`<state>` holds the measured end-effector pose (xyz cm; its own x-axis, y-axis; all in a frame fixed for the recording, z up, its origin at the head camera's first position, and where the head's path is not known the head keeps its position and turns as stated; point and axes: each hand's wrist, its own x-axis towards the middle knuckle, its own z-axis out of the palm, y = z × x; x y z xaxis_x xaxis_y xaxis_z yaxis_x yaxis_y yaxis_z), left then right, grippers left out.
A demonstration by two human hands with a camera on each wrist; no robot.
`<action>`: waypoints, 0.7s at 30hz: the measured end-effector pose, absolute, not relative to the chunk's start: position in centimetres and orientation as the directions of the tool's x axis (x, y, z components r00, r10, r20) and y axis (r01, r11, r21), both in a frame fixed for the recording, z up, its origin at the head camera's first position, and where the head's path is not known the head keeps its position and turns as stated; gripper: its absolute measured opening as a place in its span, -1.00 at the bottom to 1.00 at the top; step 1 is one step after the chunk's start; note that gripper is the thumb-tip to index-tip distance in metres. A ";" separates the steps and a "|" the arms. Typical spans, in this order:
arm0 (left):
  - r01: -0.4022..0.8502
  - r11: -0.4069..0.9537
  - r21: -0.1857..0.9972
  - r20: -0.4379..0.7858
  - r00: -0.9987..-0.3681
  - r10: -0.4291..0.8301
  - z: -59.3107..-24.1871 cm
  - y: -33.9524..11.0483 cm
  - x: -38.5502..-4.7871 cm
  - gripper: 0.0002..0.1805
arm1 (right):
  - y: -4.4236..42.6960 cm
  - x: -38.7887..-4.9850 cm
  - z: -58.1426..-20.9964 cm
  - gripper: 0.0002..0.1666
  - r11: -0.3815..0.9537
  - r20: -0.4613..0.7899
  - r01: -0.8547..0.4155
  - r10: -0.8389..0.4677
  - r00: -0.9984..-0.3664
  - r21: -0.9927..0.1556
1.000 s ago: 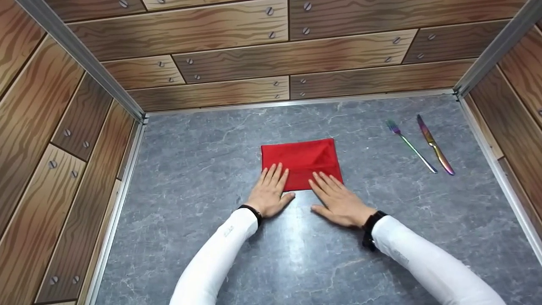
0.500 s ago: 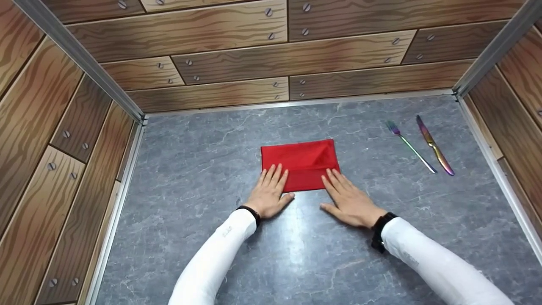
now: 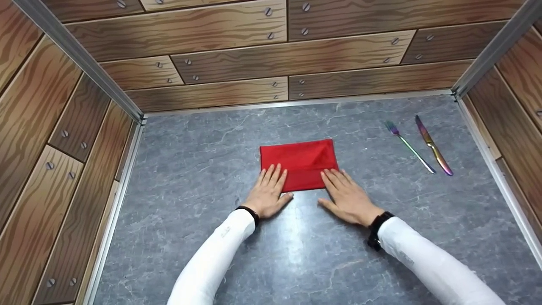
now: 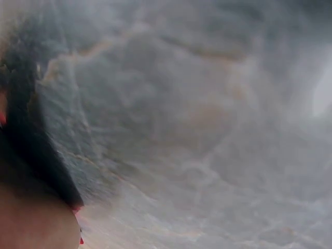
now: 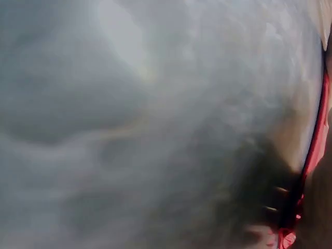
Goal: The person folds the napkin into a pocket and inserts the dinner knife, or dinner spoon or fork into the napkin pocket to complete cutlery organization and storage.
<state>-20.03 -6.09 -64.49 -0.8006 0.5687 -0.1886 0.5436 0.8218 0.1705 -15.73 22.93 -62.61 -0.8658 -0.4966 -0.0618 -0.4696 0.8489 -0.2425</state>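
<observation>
A folded red cloth [image 3: 302, 180] lies flat on the grey marbled table, with a crease across it and a small raised wrinkle towards its far right corner. My left hand [image 3: 267, 195] rests with straight fingers on the cloth's near left part, the thumb out on the table. On the near right part, the straight fingers of my right hand [image 3: 349, 198] touch the cloth, with that thumb also off it. In the right wrist view only a red strip of the cloth [image 5: 317, 135] shows at the right edge. The left wrist view is mostly tabletop, with a blurred part of the hand [image 4: 36, 223].
To the right of the cloth lie a rainbow-coloured fork [image 3: 410, 147] and a matching knife [image 3: 434, 145], side by side and slightly slanted. Wood-patterned walls [image 3: 237, 51] with metal edging enclose the table [image 3: 190, 152] at the back, left and right.
My right hand has slid rightwards over the cloth towards its right edge, then stayed about there. The left hand stays in nearly the same place on the cloth.
</observation>
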 end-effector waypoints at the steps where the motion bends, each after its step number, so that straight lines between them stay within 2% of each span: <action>1: 0.544 0.823 0.166 -0.186 -0.802 0.568 -64.5 -6.1 -20.0 -0.11 | 22.7 -16.0 -62.5 0.00 0.850 -0.041 -0.470 -0.492 -0.869 -0.240; 5: 0.545 0.824 0.158 -0.176 -0.805 0.566 -64.6 -6.1 -20.0 -0.11 | 21.9 -16.8 -62.2 0.01 0.846 -0.028 -0.480 -0.499 -0.866 -0.231; 10: 0.540 0.824 0.173 -0.195 -0.801 0.566 -64.3 -5.9 -20.0 -0.12 | 21.7 -17.6 -62.6 0.05 0.854 -0.099 -0.469 -0.499 -0.861 -0.223; 21: 0.522 0.838 0.159 -0.242 -0.802 0.546 -64.2 -6.0 -20.2 -0.12 | 22.3 -17.9 -63.3 0.03 0.842 -0.127 -0.461 -0.508 -0.852 -0.279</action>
